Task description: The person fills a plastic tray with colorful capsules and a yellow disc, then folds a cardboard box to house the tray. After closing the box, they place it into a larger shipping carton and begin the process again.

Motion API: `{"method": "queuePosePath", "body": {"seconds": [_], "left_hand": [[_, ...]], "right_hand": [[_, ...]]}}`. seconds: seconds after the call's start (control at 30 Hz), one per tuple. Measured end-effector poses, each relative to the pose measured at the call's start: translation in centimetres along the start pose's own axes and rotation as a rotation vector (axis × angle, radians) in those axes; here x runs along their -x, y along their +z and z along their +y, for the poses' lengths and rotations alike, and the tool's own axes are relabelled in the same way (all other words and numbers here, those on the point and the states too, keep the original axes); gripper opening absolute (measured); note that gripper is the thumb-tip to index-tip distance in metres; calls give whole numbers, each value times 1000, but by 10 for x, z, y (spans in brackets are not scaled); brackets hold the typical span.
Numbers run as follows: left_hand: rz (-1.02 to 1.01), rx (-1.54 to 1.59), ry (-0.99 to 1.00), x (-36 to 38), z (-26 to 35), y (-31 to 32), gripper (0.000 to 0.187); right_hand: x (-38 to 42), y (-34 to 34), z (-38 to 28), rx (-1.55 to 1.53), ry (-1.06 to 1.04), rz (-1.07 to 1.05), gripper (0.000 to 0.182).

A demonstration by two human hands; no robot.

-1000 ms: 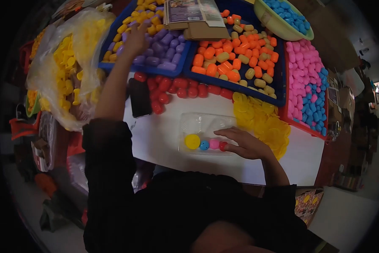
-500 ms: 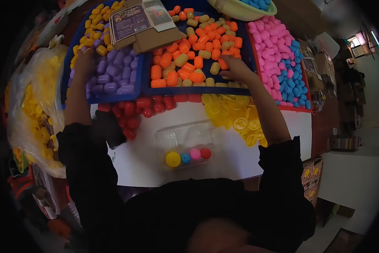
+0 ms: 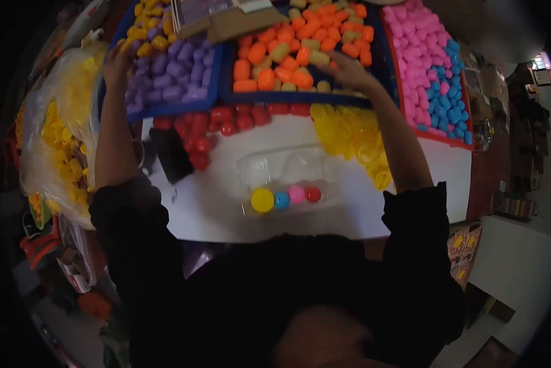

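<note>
My left hand (image 3: 117, 64) is over the left blue tray (image 3: 211, 92), at the edge of the yellow capsules (image 3: 145, 49) and purple capsules (image 3: 172, 93). Its fingertips are dim and blurred, so its grip does not show. My right hand (image 3: 349, 72) reaches into the middle blue tray (image 3: 275, 98), fingers apart, beside a tan capsule (image 3: 318, 58) and orange capsules (image 3: 302, 78). On the white tabletop in front of me lies an open clear plastic box (image 3: 281, 165). In its near half are a yellow round piece (image 3: 262, 200), a blue one (image 3: 281, 200), a pink one (image 3: 296, 194) and a red one (image 3: 313, 194).
Red capsules (image 3: 196, 126) and yellow plastic pieces (image 3: 349, 132) lie before the trays. A red tray (image 3: 438, 136) of pink and blue capsules stands right. Flattened cardboard (image 3: 242, 24) lies across the trays. A dark object (image 3: 171, 153) and a plastic bag (image 3: 61, 135) are left.
The view has tilted, so the trays sit higher in the picture and the box has shifted up and right. My right hand now covers the spot where an orange capsule showed at its fingertips.
</note>
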State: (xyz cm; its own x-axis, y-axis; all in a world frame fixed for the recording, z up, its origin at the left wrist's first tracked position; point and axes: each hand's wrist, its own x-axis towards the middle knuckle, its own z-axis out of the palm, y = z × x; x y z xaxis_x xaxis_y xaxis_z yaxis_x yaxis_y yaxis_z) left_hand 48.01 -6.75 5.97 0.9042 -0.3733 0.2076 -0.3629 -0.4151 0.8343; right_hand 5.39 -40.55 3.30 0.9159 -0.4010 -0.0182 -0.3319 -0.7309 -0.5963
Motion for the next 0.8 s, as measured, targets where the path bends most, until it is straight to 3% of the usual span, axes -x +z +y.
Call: {"method": "queuePosePath", "body": {"seconds": [0.03,0.1,0.17,0.23,0.3,0.37,0.4,0.43,0.47,0.5,0.57,0.6,0.67,0.73,0.8], "left_hand": [[-95,418,-36,15,18,-2,43],[-311,882,-58,76,78,4,41],[-416,685,77,148,129,11,41],[-706,713,20,231,167,21,41],[-1051,489,54,288,194,37,38],[-1178,120,360,315,192,65,35],[-1244,-25,331,323,196,75,32],[-1307,-173,301,329,197,82,29],[-1302,-181,309,333,192,87,29],[-1295,-239,395,336,189,90,26],[-1277,-308,478,335,184,90,24],[-1203,-200,468,333,185,87,25],[-1122,-95,453,333,185,78,27],[-1047,657,-387,332,182,67,31],[-1085,784,-455,329,179,59,36]], "right_hand": [[8,-15,-19,-52,111,-45,46],[31,-32,-42,-148,81,10,43],[71,-41,-62,-175,-154,148,45],[119,-47,-90,-180,-287,70,45],[164,-37,-110,-71,-248,9,42],[191,-18,-128,29,-145,-122,39],[192,-6,-134,29,-150,-115,39],[193,6,-141,107,-64,-241,40],[194,15,-144,186,22,-366,41],[194,21,-142,187,15,-357,41],[190,34,-137,127,-163,-404,47],[190,37,-132,125,-174,-401,47],[192,40,-116,-187,-330,-343,49],[195,46,-103,-262,-317,-314,51],[197,42,-104,-334,-301,-288,52]]}}
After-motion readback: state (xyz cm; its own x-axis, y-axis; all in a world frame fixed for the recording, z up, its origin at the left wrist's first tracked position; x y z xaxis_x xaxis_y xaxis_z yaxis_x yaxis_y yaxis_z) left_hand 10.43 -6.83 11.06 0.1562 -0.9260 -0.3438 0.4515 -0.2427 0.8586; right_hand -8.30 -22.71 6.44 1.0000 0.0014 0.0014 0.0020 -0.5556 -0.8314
